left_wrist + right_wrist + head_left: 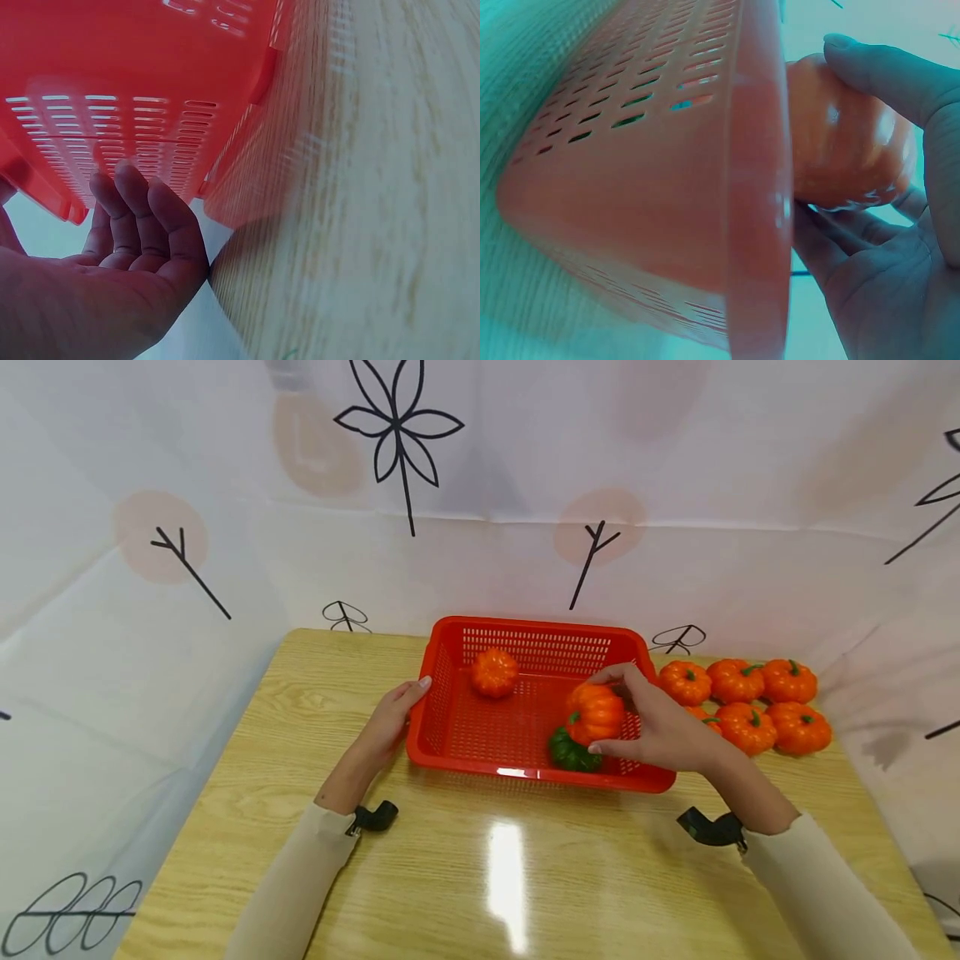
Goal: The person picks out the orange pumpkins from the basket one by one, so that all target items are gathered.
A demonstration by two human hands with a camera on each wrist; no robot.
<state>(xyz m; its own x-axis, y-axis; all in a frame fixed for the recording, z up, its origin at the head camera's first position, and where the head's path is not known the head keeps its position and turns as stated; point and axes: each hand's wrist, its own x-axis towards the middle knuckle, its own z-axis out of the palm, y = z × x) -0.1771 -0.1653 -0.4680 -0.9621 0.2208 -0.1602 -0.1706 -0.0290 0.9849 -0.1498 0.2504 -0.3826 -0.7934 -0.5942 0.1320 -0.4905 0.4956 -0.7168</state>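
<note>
A red plastic basket (517, 766) with slotted sides stands on the wooden table. My left hand (392, 718) grips its left side, thumb over the rim; in the left wrist view the fingers (136, 206) lie against the slotted outer wall. My right hand (663, 727) holds a small orange toy pumpkin (596, 714) between thumb and fingers, over the basket's right part. In the right wrist view this pumpkin (851, 142) shows above the basket's rim (759, 187). Inside the basket are a green pumpkin (573, 752), partly hidden below the held one, and an orange pumpkin (495, 672) at back left.
Several orange pumpkins (750, 727) sit in two rows on the table, right of the basket; my right hand partly covers one. The wooden table (420, 877) reaches back to a white patterned cloth (487, 568). Dark straps with camera mounts (375, 817) are on both wrists.
</note>
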